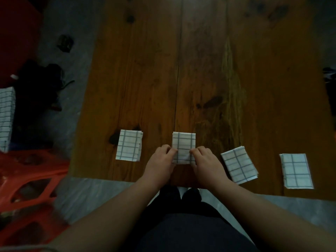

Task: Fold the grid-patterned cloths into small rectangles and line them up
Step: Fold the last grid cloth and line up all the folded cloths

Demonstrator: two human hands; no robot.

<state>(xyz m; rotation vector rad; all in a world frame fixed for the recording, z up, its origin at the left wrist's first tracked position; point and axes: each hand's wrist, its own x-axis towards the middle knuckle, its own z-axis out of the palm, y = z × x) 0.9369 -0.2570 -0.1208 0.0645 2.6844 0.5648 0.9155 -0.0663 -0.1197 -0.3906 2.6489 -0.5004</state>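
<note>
**A:** What is taking up most of the view?

**B:** A dark wooden table [200,70] is filling it, with its near edge running just ahead of the person's dark-clothed lap [181,230]. A red plastic stool [27,179] is sitting on the floor to the left. Above it, some grid-patterned fabric [6,117] is hanging at the picture's far left edge.

**A:** How are the arms lying?

**B:** The left forearm [116,206] and right forearm [254,202], both bare, are reaching in from the lower corners. They are converging on the middle of the table's near edge.

**A:** And the folded pieces?

**B:** Four are lying in a loose row near that edge. The leftmost cloth [129,145] is lying fairly square. The middle cloth [183,140] is sitting between the hands. The third cloth [239,167] is lying askew, and the rightmost cloth [296,170] is resting well apart from it.

**A:** What are the hands doing?

**B:** The left hand [162,159] is pinching the middle cloth's lower left edge, knuckles up and fingers curling inward. The right hand [205,160] is pinching the lower right edge the same way, its fingertips overlapping the fabric. The cloth's upper half is lying flat on the wood.
</note>
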